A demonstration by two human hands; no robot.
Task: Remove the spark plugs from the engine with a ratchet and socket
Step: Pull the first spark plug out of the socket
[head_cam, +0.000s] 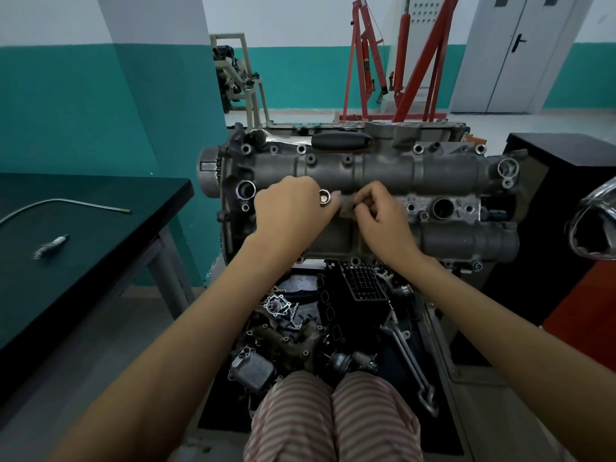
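Observation:
The grey engine (383, 171) stands on a stand in front of me, its cam cover facing up. My left hand (290, 211) grips a chrome socket (324, 197), its open end pointing up at me. My right hand (380, 215) pinches a small part (348, 208) just right of the socket; what that part is, I cannot tell. Both hands hover over the middle of the cover. The ratchet (340, 141), with its black handle, lies along the engine's far edge. One removed spark plug (51, 246) lies on the dark table at the left.
A dark table (100, 201) at left also carries a bent metal rod (63, 205). Loose engine parts and a wrench (413, 361) lie on the floor tray below the engine. A black cabinet (563, 181) stands at right, a red engine hoist (400, 55) behind.

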